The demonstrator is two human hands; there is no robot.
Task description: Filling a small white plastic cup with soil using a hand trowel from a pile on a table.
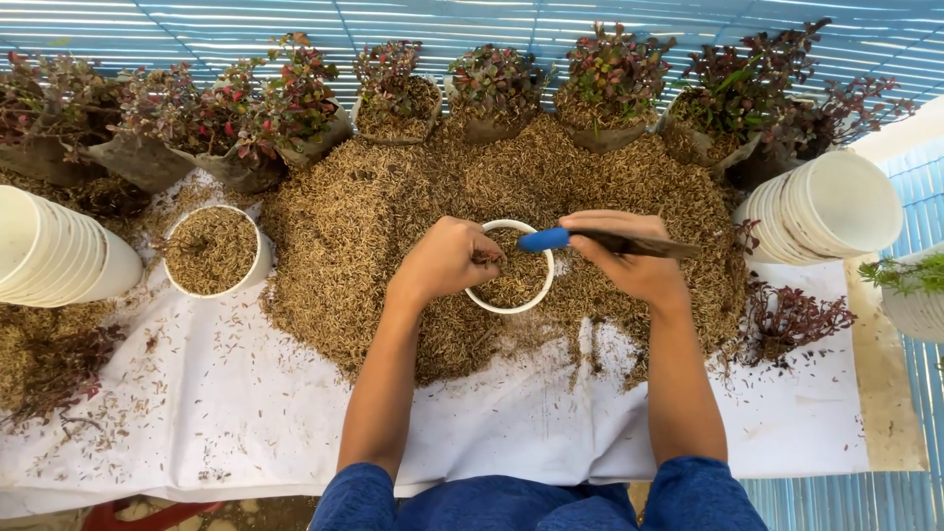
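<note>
So the person was standing at a table covered with a white cloth [551, 423], with a big heap of brown husk-like potting mix [393, 226] spread across it. A small round white plastic pot [511, 300], already filled with the mix, sat right in the middle of the heap. Their left hand [447, 261] was curled over the pot's left rim, fingers bent down into the mix; couldn't tell if it was pinching anything. Their right hand [629, 258] was closed around a blue-handled tool with a dark blade [610, 241], held flat over the pot. Another filled white pot [211, 251] sat off to the left, stacks of empty white pots [836, 206] lay on both sides, and red-leaved plants in dark bags [265, 108] lined the back.
</note>
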